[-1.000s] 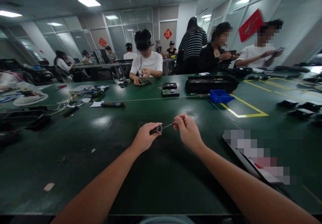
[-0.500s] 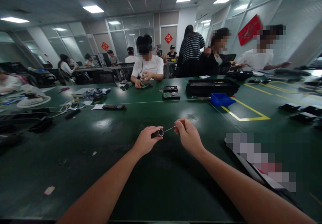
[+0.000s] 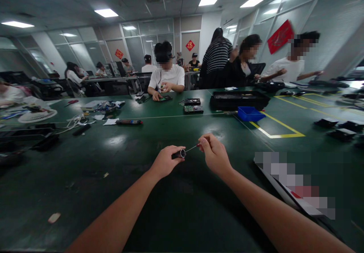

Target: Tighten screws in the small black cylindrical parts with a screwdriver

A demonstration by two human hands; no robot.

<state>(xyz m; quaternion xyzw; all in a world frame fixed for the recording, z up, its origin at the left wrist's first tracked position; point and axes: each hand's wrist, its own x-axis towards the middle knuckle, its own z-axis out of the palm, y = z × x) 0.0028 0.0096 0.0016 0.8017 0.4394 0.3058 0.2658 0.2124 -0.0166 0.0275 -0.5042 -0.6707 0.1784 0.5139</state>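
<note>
My left hand (image 3: 165, 161) is closed on a short dark cylinder (image 3: 177, 154), held between thumb and fingers. A pale round rim shows at the cylinder's end, which faces right. My right hand (image 3: 214, 151) grips a screwdriver (image 3: 197, 145) by its reddish handle, most of which the fingers cover. The thin metal shaft points left, and its tip is at or just inside the cylinder's rim; I cannot tell which. Both hands are above the green table (image 3: 159, 215).
Ahead lie a dark pen-shaped tool (image 3: 129, 122), hard drives (image 3: 193, 109), a black tray (image 3: 239, 100) and a blue bin (image 3: 250, 113). Cables and parts clutter the left. A pixelated sheet (image 3: 298, 186) lies by my right forearm. A co-worker (image 3: 167, 73) sits opposite.
The cylinder has tilted slightly in my left hand, so its rim faces more to the right. My right hand has barely moved. The co-workers at the right have shifted their arms.
</note>
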